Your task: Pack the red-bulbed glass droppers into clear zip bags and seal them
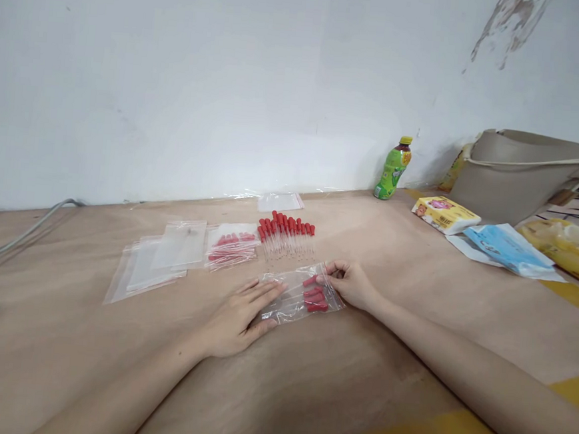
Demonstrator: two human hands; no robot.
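Observation:
A clear zip bag (pixel 299 294) with several red-capped droppers inside lies flat on the wooden table (pixel 337 381). My left hand (pixel 239 317) rests flat on the bag's left end, fingers spread. My right hand (pixel 349 282) pinches the bag's right edge between thumb and fingers. Just behind lies a loose row of red-capped droppers (pixel 288 233). To its left sits another filled bag (pixel 231 246).
Empty clear bags (pixel 158 260) are stacked at the left, one more bag (pixel 279 201) lies near the wall. A green bottle (pixel 393 169), a beige tub (pixel 523 172), a tissue pack (pixel 445 214), blue (pixel 510 249) and yellow (pixel 567 249) packets stand at the right. A grey cable (pixel 22 233) runs at the left.

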